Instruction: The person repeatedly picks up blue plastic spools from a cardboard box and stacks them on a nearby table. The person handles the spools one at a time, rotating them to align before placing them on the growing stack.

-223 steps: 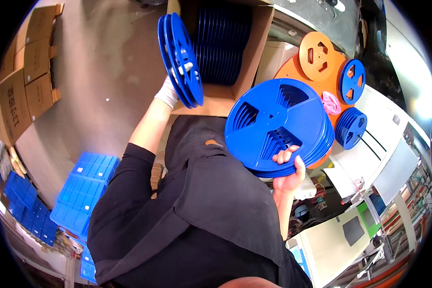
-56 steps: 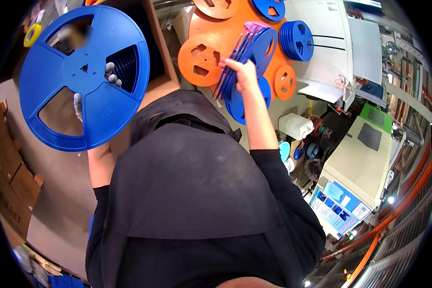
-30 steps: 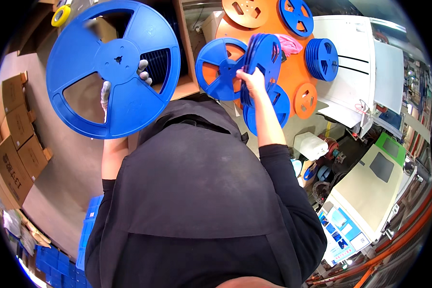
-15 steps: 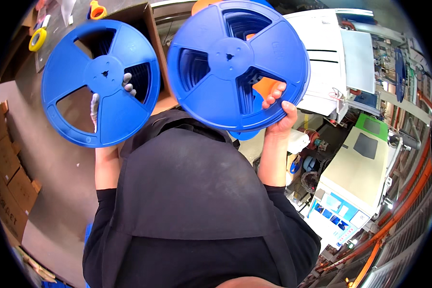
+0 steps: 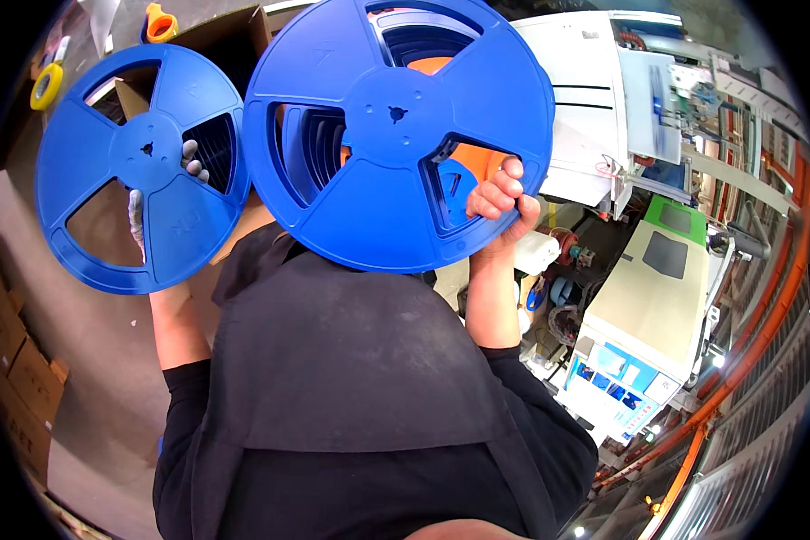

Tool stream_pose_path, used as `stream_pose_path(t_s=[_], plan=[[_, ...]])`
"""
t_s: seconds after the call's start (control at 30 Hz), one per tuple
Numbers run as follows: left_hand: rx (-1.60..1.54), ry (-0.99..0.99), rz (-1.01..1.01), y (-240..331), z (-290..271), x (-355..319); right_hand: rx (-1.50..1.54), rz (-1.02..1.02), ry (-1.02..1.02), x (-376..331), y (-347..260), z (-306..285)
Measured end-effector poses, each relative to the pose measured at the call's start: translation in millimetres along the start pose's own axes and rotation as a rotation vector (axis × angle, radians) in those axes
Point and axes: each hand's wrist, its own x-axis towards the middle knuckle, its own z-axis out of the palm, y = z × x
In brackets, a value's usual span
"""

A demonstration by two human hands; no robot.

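Observation:
My left hand (image 5: pixel 137 216), in a pale glove, is behind a blue reel (image 5: pixel 72 166) at the left. Its thumb shows through one window of the reel and its fingertips through another; the palm is hidden. My right hand (image 5: pixel 499 202), bare, grips the lower right rim of a larger-looking blue reel (image 5: pixel 333 220) near the middle. Its fingers curl through a window and the thumb lies at the rim. More blue reel rims (image 5: pixel 324 148) show through this reel's windows, behind it. An orange surface (image 5: pixel 477 160) is also seen through them.
An open cardboard box (image 5: pixel 234 36) stands behind the left reel. Yellow tape (image 5: pixel 47 85) and an orange tape dispenser (image 5: pixel 160 24) lie at the far left. Cartons (image 5: pixel 22 369) line the left edge. A cream and green machine (image 5: pixel 648 288) and a white cabinet (image 5: pixel 571 108) are at the right.
Both hands and their reels have moved left in the picture. The right-hand reel looks larger and now stands apart from the rims behind it.

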Motion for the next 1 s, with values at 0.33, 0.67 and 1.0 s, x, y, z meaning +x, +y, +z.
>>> stream_pose_path(t_s=[0.33, 0.67, 1.0], plan=[[0.241, 0.187, -0.002, -8.6, 34.7, -5.3, 0.061, 0.002, -0.001, 9.6, 4.9, 8.2], [0.324, 0.236, 0.0, -10.9, 47.0, -5.4, -0.016, 0.031, -0.007, 15.4, 1.0, 18.4], [0.377, 0.767, -0.006, 1.5, -67.4, -13.2, -0.131, 0.046, 0.155, 15.9, -8.2, 2.5]])
